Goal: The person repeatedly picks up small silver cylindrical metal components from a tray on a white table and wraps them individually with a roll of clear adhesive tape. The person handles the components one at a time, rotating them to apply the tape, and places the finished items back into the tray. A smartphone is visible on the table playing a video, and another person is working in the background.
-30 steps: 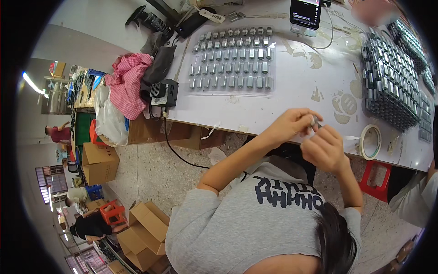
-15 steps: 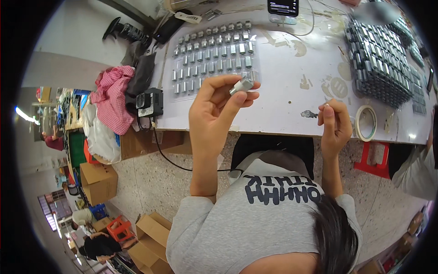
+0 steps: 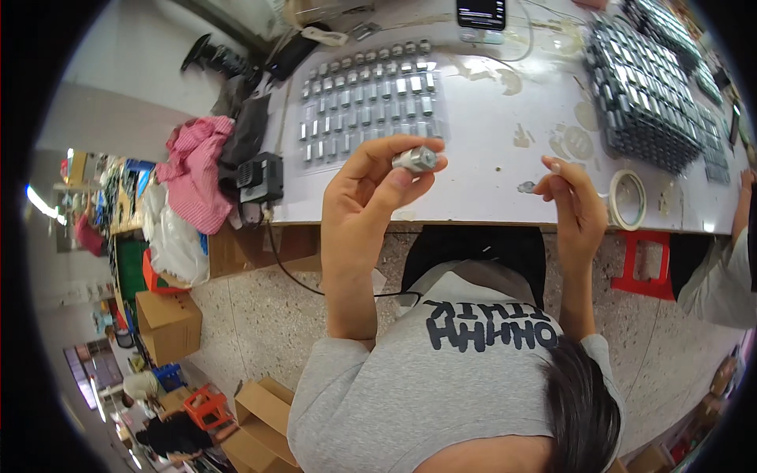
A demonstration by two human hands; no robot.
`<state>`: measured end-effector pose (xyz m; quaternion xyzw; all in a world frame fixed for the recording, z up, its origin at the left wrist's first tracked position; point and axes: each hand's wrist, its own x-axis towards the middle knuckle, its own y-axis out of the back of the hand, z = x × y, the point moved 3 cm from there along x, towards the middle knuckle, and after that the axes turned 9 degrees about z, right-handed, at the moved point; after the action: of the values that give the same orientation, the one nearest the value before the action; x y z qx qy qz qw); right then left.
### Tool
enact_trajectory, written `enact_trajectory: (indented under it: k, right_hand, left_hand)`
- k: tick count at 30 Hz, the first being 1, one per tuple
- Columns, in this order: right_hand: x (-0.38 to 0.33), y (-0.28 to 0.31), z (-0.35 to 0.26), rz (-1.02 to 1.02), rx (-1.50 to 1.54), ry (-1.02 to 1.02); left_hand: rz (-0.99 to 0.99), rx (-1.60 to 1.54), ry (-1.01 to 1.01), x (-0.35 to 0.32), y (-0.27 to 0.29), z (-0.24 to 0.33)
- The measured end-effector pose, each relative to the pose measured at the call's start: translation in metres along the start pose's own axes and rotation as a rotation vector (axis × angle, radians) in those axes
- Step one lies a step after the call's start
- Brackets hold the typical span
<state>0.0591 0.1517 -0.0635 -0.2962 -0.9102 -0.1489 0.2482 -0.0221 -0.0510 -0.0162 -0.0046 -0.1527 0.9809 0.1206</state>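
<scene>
Left hand: raised over the near edge of the counter, fingers pinched around a small metal cylinder, thumb beneath, fingertips on top.
Small metal cylinder: silvery, stubby, lying sideways in the grip, one round end facing outward; held in the air just in front of the flat tray of parts.
Right hand: lifted above the counter edge, well apart from the left hand; fingers curled together near a tiny grey piece; cannot tell whether gripped or merely touched.
Flat tray of parts: pale sheet with rows of small metal cylinders, lying on the counter beyond the left hand.
Stacked trays: dark stack full of similar parts, far right of the counter.
Tape roll: flat on the counter, just right of the right hand.
Phone: propped at the far edge, screen dark.
Black box: at the counter's left corner, cable hanging down.
Pink cloth: draped beside the box, off the left end.
Red stool: under the counter on the right.
Cardboard boxes: on the floor to the left.
</scene>
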Motion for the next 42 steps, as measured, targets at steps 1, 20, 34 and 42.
enact_trajectory:
  k: [1, 20, 34, 42]
  right_hand:
    - [0.0, -0.002, 0.001, 0.012, -0.003, -0.012]
    - [0.02, -0.037, 0.055, -0.19, -0.083, -0.151]
    - [0.015, -0.031, 0.067, -0.075, -0.002, -0.248]
    - [0.019, -0.026, 0.073, -0.01, -0.022, -0.194]
  left_hand:
    - [0.046, 0.05, -0.025, 0.001, 0.005, 0.001]
    - [0.271, 1.488, -0.576, 0.15, 0.158, -0.038]
    - [0.218, 1.644, -0.617, 0.133, 0.157, -0.059]
    - [-0.016, 1.204, -0.747, 0.168, 0.001, -0.027]
